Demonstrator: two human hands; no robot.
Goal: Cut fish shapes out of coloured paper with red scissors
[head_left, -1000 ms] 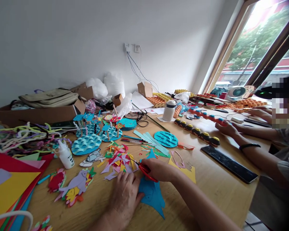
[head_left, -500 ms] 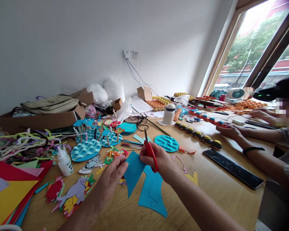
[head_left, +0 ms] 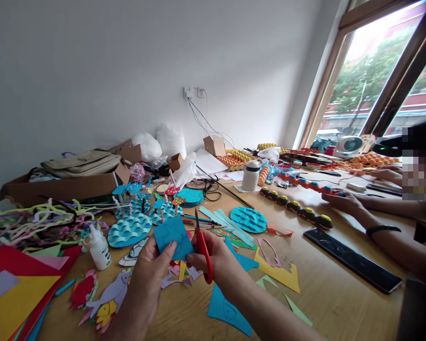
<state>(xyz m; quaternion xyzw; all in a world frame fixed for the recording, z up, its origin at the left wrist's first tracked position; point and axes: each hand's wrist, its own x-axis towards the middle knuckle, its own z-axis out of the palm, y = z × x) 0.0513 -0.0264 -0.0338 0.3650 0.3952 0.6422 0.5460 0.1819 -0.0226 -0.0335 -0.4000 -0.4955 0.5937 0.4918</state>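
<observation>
My left hand (head_left: 151,267) grips a piece of blue paper (head_left: 173,237), thumb on top, with a pencil-like outline drawn on it. Red-handled scissors (head_left: 206,260) are in my right hand (head_left: 220,260), their dark blades pointing up and away beside the paper's right edge. My right fingertips are at the paper's lower right corner. Below my right wrist lies another blue paper piece (head_left: 230,312) with a fish-like drawing, partly covered by the forearm. A pointed blue scrap (head_left: 246,260) rests just beyond the right hand.
Cut paper fish (head_left: 113,293), a glue bottle (head_left: 100,251) and coloured sheets (head_left: 17,298) lie on the left. Yellow paper scraps (head_left: 280,272) and a black tablet-like slab (head_left: 353,260) are on the right. A co-worker's hand (head_left: 344,203) reaches in near a painted egg-carton strip (head_left: 305,182).
My left hand has turned the held blue paper and brought it left and up. The scissors have shifted left with my right hand. More scraps show beyond the right arm.
</observation>
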